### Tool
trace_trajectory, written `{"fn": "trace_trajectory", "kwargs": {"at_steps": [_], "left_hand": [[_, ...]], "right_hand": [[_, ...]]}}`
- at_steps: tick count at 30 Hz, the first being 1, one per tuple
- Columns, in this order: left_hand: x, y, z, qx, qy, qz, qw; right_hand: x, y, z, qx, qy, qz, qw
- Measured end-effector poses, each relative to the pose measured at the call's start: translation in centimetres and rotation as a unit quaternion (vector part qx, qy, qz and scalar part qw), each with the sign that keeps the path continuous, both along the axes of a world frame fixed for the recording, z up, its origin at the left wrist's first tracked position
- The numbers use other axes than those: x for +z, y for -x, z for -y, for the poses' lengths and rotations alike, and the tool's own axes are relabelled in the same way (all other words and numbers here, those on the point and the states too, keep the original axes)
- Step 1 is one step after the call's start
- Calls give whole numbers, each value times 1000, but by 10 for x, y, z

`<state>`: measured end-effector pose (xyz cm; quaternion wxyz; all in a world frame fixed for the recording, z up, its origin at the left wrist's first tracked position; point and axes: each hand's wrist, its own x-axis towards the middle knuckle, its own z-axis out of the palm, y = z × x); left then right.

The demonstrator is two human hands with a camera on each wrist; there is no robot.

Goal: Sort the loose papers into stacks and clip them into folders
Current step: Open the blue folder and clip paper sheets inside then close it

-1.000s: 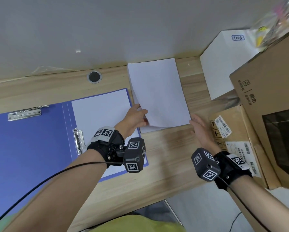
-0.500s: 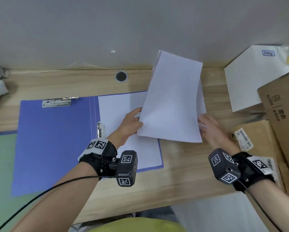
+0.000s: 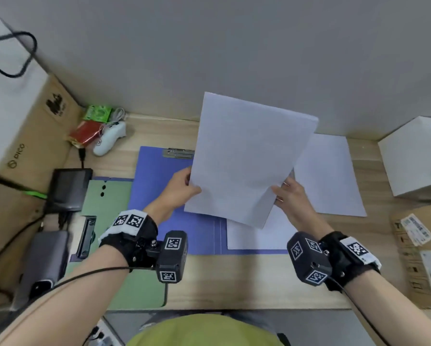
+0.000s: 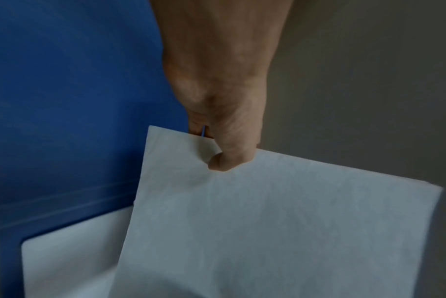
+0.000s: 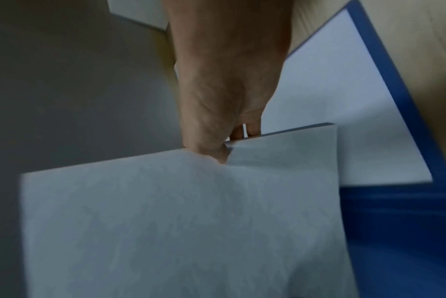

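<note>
Both hands up w/ one sheaf of white paper (image 3: 247, 158), held tilted in the air above the blue folder (image 3: 159, 196) on the wooden desk (image 3: 234, 280).

L hand (image 3: 177, 191): pinches sheaf at its left edge, near the lower corner. Left wrist view: thumb (image 4: 224, 159) lies on the top face, fingers hidden under the sheet. Sheaf runs away from the grip to the right and down in that view.

R hand (image 3: 292, 198): pinches the right edge near the lower corner. Right wrist view: thumb (image 5: 211, 151) presses the top face, paper dented there; two fingertips (image 5: 245, 131) show behind the edge. Sheaf has some thickness at the edge, several sheets, count n/a.

Blue folder lies open and flat; metal clip (image 3: 178, 153) at its far edge, partly covered by the sheaf. White sheets (image 3: 257, 236) rest on its right half, under the held sheaf, not touching it as far as visible. Another white sheet (image 3: 331, 176) lies on the desk just right of the folder, behind R hand.

Green folder (image 3: 109, 208) lies left of the blue one, partly under it. Cardboard boxes (image 3: 419, 245) at far right.
</note>
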<state>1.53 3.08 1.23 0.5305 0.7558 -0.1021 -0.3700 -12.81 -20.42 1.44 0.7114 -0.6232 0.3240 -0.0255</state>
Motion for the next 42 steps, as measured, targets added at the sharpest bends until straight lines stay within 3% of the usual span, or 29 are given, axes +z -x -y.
{"fn": "trace_trajectory", "kwargs": {"at_steps": [6, 13, 19, 25, 29, 42], "left_hand": [[21, -18, -49, 64, 33, 41, 997], [11, 6, -78, 101, 84, 6, 991], [12, 3, -84, 106, 80, -18, 991], [-12, 1, -99, 83, -26, -81, 993], [-33, -5, -106, 91, -69, -86, 990], [-73, -40, -108, 148, -57, -133, 978]], "right_hand": [[23, -19, -53, 37, 10, 53, 998], [1, -5, -84, 95, 25, -37, 994], [3, -17, -90, 57, 83, -86, 991], [-17, -15, -104, 106, 22, -171, 979], [-37, -18, -115, 94, -16, -193, 977], [-63, -61, -128, 71, -23, -206, 976]]}}
